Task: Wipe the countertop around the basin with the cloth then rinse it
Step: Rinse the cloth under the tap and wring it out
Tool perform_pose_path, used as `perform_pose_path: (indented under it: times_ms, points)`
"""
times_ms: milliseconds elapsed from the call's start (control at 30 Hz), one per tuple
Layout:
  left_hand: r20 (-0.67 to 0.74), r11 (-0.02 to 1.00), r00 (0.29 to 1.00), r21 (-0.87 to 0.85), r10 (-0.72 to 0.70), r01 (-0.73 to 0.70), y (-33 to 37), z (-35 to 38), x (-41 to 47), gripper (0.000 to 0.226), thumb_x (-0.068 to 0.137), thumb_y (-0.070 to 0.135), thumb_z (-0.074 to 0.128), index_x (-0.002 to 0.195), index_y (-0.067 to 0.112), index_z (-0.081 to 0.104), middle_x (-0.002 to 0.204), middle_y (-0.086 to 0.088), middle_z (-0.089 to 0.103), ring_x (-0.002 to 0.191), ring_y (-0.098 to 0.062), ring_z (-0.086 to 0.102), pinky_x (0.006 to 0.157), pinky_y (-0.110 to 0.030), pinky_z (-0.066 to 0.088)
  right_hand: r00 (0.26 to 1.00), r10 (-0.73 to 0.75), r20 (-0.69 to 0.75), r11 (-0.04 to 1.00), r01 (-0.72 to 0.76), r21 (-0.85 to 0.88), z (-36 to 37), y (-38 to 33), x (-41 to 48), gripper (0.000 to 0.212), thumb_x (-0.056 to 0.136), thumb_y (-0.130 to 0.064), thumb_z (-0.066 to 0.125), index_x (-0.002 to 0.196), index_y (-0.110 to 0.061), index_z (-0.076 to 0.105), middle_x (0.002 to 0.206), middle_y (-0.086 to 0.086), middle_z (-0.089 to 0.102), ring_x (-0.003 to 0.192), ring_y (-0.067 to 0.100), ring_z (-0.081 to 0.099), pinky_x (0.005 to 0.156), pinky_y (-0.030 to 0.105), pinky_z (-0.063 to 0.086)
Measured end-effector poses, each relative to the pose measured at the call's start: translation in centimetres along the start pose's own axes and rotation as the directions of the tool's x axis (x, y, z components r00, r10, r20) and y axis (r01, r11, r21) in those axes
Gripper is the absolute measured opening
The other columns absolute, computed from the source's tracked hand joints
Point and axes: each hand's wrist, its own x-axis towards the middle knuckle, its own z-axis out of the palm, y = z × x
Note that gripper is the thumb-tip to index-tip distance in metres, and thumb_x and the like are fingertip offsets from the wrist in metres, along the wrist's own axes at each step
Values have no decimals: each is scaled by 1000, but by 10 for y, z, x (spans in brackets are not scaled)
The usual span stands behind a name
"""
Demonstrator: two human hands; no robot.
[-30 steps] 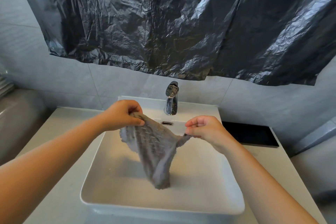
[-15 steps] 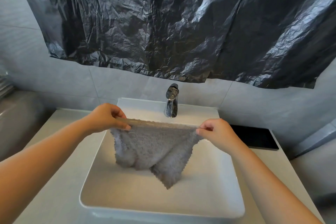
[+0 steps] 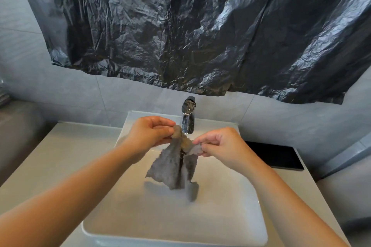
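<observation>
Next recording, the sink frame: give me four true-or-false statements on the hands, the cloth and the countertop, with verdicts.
1. The left hand and the right hand both grip the cloth. True.
2. A black slab lies on the countertop, right of the basin. True.
3. The cloth lies spread on the countertop. False: it hangs over the basin.
4. The left hand grips the tap. False: it holds the cloth, just left of the tap.

Two hands (image 3: 151,133) (image 3: 223,146), one cloth (image 3: 172,170), one basin (image 3: 230,210), one tap (image 3: 188,118), one plastic sheet (image 3: 200,36).
</observation>
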Motion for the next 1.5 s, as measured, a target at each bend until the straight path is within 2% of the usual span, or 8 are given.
perform_pose_path:
  times_ms: [200, 467, 700, 900, 1167, 1267, 1367, 1500]
  points:
    - [158, 999, 987, -31, 16, -12, -3, 16, -12, 18, 79, -11, 65, 89, 4, 67, 79, -8, 73, 73, -17, 70, 69, -26, 58, 987, -75, -144, 996, 83, 46, 13, 2, 9, 20, 85, 1, 60, 85, -13, 73, 68, 9, 71, 56, 16, 66, 57, 22, 52]
    - [60, 988, 991, 91, 122, -128, -12, 18, -9, 20, 76, -8, 70, 82, 11, 70, 82, -14, 74, 75, -21, 69, 71, -30, 58, 977, -22, -214, 995, 43, 93, 25, 2, 12, 14, 84, -4, 65, 79, -18, 68, 63, 3, 70, 51, 16, 65, 50, 21, 50]
    - [221, 936, 972, 317, 83, -152, 4, 4, -3, 22, 81, -7, 62, 86, 13, 70, 81, -12, 70, 74, -17, 64, 73, -29, 54, 992, 84, 98, 987, -69, -147, 10, 12, 7, 14, 84, -21, 69, 96, -25, 64, 66, 4, 70, 44, 14, 54, 48, 21, 43]
    - [414, 876, 910, 444, -12, -191, 24, -11, -3, 26, 81, -5, 57, 88, 16, 70, 76, -5, 62, 64, -11, 52, 59, -18, 46, 974, -127, 187, 833, 207, -513, 18, 12, 15, 13, 75, -41, 72, 79, -39, 60, 72, -9, 55, 66, 6, 50, 60, 28, 43]
    - [326, 907, 945, 407, -28, -113, 30, -34, 3, 25, 88, -8, 51, 95, 10, 66, 70, 10, 66, 66, -2, 59, 62, -18, 50, 978, -39, 205, 917, 116, -381, 30, 26, 9, 10, 78, -28, 68, 71, -29, 62, 76, -11, 61, 72, 1, 54, 62, 16, 42]
    - [283, 845, 959, 509, 17, -165, 27, -42, 6, 25, 85, -8, 54, 94, 10, 68, 81, 0, 68, 73, -9, 61, 67, -19, 53, 989, -64, 136, 952, 102, -290, 29, 26, 7, 12, 76, -20, 65, 68, -25, 58, 81, -8, 64, 78, 3, 57, 66, 23, 47]
    - [249, 708, 962, 660, 107, -250, 23, -44, 9, 25, 82, -4, 58, 93, 16, 70, 89, -2, 71, 77, -7, 65, 69, -16, 53, 997, -75, 29, 976, 80, -204, 24, 22, 7, 14, 74, -13, 67, 66, -17, 57, 66, 4, 62, 60, 10, 54, 58, 28, 46]
    - [226, 583, 943, 742, 245, -330, 15, -43, 11, 30, 81, 0, 58, 95, 22, 71, 88, 3, 70, 77, -3, 62, 67, -11, 49, 967, -222, -128, 890, 148, -430, 13, 8, 11, 10, 75, -14, 66, 76, -22, 61, 61, -7, 59, 58, 5, 54, 60, 30, 50]
